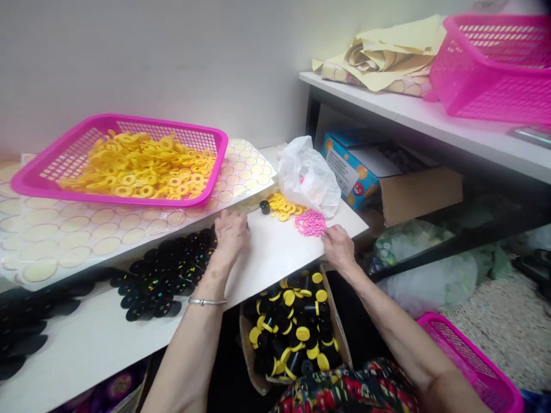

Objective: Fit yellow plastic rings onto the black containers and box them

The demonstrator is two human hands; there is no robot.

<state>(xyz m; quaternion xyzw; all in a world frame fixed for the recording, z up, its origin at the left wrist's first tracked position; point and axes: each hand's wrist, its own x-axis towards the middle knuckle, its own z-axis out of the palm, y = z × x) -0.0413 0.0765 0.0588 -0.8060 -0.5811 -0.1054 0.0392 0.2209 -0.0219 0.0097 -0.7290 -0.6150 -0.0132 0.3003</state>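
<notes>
My left hand (232, 232) is at the right end of a group of black cylinders (166, 275), its fingers curled round a dark piece that is mostly hidden. My right hand (338, 245) pinches at the right edge of a pile of small pink pieces (310, 223); what lies between its fingertips is too small to make out. Behind the pink pile are loose yellow rings (284, 207) and a single black cylinder (264, 207). A white plastic bag (310, 178) stands at the back of the white table (275, 246).
A pink basket (215, 166) of yellow rings rests on printed sheets at the left. Below the table edge, a cardboard box (247, 344) holds black cylinders with yellow caps. A shelf (387, 109) with another pink basket (495, 86) stands right; a blue box (344, 172) sits beneath.
</notes>
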